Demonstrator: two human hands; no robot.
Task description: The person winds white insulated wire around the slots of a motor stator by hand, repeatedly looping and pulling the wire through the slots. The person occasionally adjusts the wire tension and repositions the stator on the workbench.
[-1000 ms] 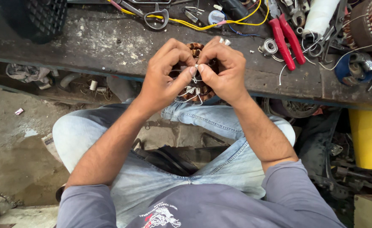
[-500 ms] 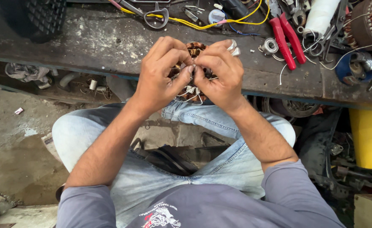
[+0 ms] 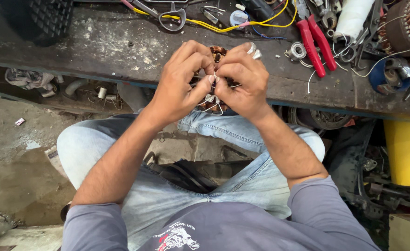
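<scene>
Left hand (image 3: 182, 81) and right hand (image 3: 242, 81) pinch thin leads (image 3: 213, 99) of a coil (image 3: 217, 52); springy, probably fragile, best gripped near ends.

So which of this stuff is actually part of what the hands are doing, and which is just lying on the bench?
In hand:
left hand
right hand
copper-wound coil, held between both
thin white wires, pinched at the fingers

Lying about:
red-handled pliers
scissors
yellow cable
white roll
bearing
yellow bin

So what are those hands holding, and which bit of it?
Both hands, left hand and right hand, pinch thin white wires on a copper-wound coil, fingertips meeting at its near side.
</scene>
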